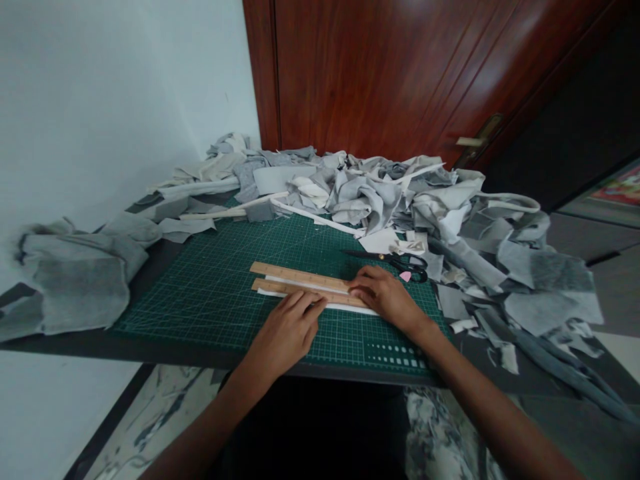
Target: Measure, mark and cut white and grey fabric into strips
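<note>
The left hand point(293, 327) lies palm down with bent fingers drawn together, its fingertips on the near edge of the lower ruler point(280, 288); whether they pinch or merely press cannot be told. The right hand point(383, 293), just to its right, curls its fingers over the right ends of both rulers; whether it grasps them or only bears down cannot be told either. The lower ruler, wooden, runs beneath the left fingertips and reaches the right hand. White material point(350, 309) shows along its near edge, between the two hands, and extends under the right hand. Just beyond the left hand's fingertips, the upper ruler point(305, 277) lies almost parallel to the lower one, with a white strip point(280, 279) showing between them. Under both hands spreads a green cutting mat point(200, 280), marked with a grid; a printed group of white shapes point(395, 353) stands on the near side of the right hand. Just beyond the right hand lie black scissors point(417, 262), blades pointing left, and a small pink piece point(405, 276) beside their handles. Well to the left of the left hand, a large grey cloth point(80, 283) rests on the dark table point(220, 359). Farther beyond both hands, a heap of grey and white scraps point(370, 200) lines the far side and continues to the right of the right hand. Behind it stands a reddish-brown door point(360, 80).
</note>
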Tool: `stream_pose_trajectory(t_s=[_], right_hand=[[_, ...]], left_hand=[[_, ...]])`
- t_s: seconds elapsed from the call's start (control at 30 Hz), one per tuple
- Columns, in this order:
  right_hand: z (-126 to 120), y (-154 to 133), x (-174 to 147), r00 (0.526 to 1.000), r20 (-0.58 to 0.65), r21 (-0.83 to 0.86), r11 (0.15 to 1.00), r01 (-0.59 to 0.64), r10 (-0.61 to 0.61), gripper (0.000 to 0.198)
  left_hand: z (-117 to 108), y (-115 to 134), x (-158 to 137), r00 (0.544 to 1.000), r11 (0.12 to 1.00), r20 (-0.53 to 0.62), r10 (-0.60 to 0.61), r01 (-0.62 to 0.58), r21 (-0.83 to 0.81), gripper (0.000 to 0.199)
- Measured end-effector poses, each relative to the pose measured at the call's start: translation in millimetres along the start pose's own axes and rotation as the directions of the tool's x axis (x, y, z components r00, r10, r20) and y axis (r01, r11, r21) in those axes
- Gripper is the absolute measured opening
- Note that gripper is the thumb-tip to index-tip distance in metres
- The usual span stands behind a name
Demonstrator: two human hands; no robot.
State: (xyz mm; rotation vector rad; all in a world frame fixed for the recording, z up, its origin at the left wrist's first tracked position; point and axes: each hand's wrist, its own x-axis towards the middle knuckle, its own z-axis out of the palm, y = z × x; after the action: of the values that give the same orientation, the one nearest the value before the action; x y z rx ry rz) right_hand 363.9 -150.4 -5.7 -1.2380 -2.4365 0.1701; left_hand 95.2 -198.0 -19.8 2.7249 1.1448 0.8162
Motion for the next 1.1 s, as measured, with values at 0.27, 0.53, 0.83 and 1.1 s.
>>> stream_pose_trajectory(t_s=[0.27, 0.53, 0.83, 1.1], right_hand=[[-3, 23, 4, 0.993, 0.014, 0.125, 0.985, 0.117, -0.119, 0.013], [-7, 25, 10, 0.989, 0.068, 0.134, 0.984, 0.119, -0.129, 0.012], [-9, 21, 8, 0.994, 0.067, 0.095, 0.992, 0.085, -0.092, 0.012], [-9, 16, 7, 0.997, 0.047, 0.033, 0.998, 0.057, -0.058, 0.012]], left_hand=[[0, 1, 1, 0.995, 0.995, -0.035, -0.092, 0.093, 0.021, 0.036], [4, 5, 6, 0.995, 0.984, 0.024, -0.097, 0.092, 0.154, 0.042], [12, 19, 35, 0.99, 0.992, 0.063, -0.126, 0.127, 0.0, 0.031], [10, 16, 11, 0.995, 0.99, 0.023, -0.1, 0.102, -0.094, 0.032]])
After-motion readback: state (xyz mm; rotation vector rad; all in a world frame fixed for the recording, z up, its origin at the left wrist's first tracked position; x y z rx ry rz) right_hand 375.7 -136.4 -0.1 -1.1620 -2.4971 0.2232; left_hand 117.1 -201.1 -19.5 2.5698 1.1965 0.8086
